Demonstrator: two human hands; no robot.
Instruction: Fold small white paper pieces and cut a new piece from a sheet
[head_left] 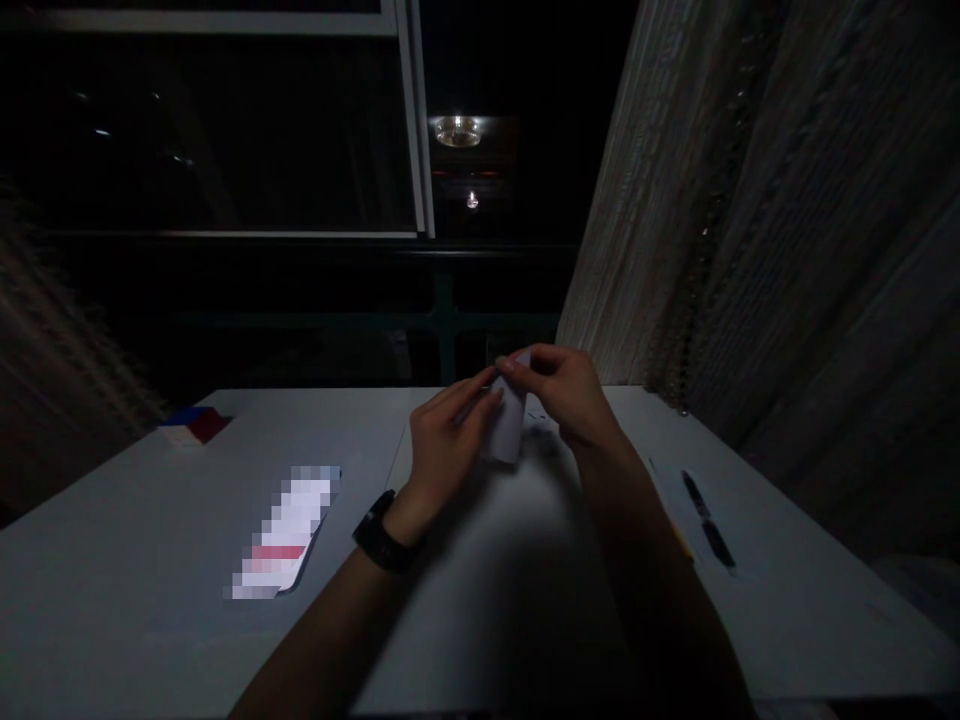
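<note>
Both hands meet over the far middle of a white table [135, 520]. My left hand [442, 445], with a dark watch [382, 535] on its wrist, pinches the left side of a small folded piece of white paper [510, 425]. My right hand [566, 395] pinches the paper's top edge between thumb and fingers. The paper is held just above a larger white sheet [480, 540] lying under my forearms.
A blurred-out card or booklet [283, 535] lies left of my left arm. A red, white and blue cube [193, 424] sits at the table's far left edge. A dark pen [706, 518] lies at the right. A curtain [750, 220] hangs right, a dark window [225, 130] is behind.
</note>
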